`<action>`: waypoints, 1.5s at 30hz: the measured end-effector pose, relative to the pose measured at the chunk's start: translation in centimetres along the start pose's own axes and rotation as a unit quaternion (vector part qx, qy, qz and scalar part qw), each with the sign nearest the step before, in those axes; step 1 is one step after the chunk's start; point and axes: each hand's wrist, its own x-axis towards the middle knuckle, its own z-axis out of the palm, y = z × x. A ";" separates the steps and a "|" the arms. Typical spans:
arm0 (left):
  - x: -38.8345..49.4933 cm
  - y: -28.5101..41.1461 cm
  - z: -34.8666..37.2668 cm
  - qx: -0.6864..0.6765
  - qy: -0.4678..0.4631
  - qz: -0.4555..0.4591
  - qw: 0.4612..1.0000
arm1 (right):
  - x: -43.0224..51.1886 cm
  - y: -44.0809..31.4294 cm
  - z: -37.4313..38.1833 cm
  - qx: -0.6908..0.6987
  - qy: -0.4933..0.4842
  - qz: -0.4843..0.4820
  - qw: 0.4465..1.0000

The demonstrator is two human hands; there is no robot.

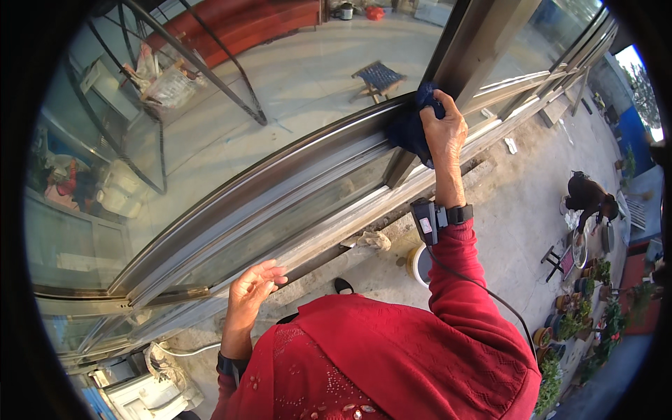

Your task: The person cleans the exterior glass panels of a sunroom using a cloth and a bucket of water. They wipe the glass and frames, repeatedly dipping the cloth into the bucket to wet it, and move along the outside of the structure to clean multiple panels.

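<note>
My right hand (445,128) grips a dark blue cloth (412,134) and presses it on the metal window frame (472,52), where an upright bar meets the horizontal rail. Part of the cloth hangs below my fingers. My left hand (254,286) is raised beside the lower sill (315,231), its fingers loosely bent and nothing in it. Large glass panes (315,79) stand in the frame in front of me.
Below lie a bucket (420,265) and a crumpled rag (374,240). Behind the glass are a folding stool (379,79) and a red sofa (252,26). At the right, a person (588,197) bends over a basin (579,249), near potted plants (569,320). A white cabinet (147,401) stands lower left.
</note>
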 end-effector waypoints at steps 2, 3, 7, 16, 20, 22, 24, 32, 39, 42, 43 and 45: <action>-0.2 -0.2 -0.3 -0.001 0.003 -0.007 1.000 | 0.7 0.4 -0.3 -0.133 -0.063 -0.073 0.986; -0.3 -0.3 -0.4 -0.002 0.001 -0.009 1.000 | 0.9 0.4 -0.4 -0.209 -0.101 -0.095 0.968; -0.1 -1.0 -0.4 -0.014 -0.013 -0.017 1.000 | -0.3 -1.0 0.0 -0.165 -0.061 -0.162 0.971; 2.2 -0.1 2.9 -0.007 -0.081 -0.029 0.996 | -1.4 -2.8 -0.4 -0.186 -0.122 -0.297 0.929; 1.0 -0.3 2.7 -0.030 -0.052 -0.040 0.997 | 1.8 0.6 -0.1 -0.130 -0.108 -0.175 0.970; 0.3 -0.5 2.1 -0.033 -0.046 -0.057 0.997 | 0.0 -0.1 1.2 -0.102 -0.104 -0.203 0.968; 0.1 -0.8 1.7 -0.025 -0.050 -0.059 0.997 | -3.6 -2.8 2.4 -0.057 -0.098 -0.278 0.954; -1.8 -0.9 -0.7 -0.023 -0.065 -0.024 0.997 | -12.8 -12.5 4.0 -0.041 -0.189 -0.410 0.892; -6.3 -1.6 -4.7 -0.001 0.036 -0.046 0.998 | -6.9 -7.5 1.5 -0.183 -0.174 -0.247 0.936; -7.2 -2.0 -4.9 -0.019 0.028 -0.023 0.999 | -13.1 -10.2 4.9 -0.073 -0.184 -0.348 0.916; -7.4 -2.0 -5.1 -0.026 0.030 -0.021 0.999 | -15.5 -11.9 5.9 -0.018 -0.182 -0.384 0.905; -7.9 -2.1 -5.3 -0.033 0.023 -0.014 0.999 | -19.6 -16.0 7.6 0.020 -0.188 -0.401 0.897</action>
